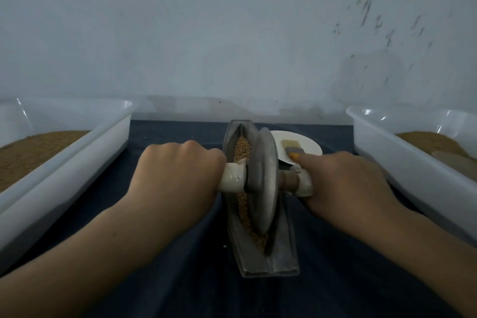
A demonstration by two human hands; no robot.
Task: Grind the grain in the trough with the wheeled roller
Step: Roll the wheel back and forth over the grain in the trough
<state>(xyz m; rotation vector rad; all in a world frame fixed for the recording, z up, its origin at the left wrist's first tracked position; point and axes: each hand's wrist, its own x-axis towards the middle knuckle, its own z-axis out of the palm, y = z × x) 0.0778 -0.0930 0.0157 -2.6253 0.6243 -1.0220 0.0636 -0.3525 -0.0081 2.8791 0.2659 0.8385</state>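
- Left hand (pixel 178 170) curled round the white handle on the left side of the trough (pixel 258 263); right hand (pixel 343 183) gripping the matching handle on its right side
- Wheeled roller (pixel 263 178) upright, disc seated in the trough's groove, about mid-length
- Grain (pixel 242 148) in the groove, left of the disc
- Plate (pixel 307 142) with brush (pixel 291 148) beyond the trough, to its right; left tray (pixel 85 152) and right tray (pixel 387 152) well to either side
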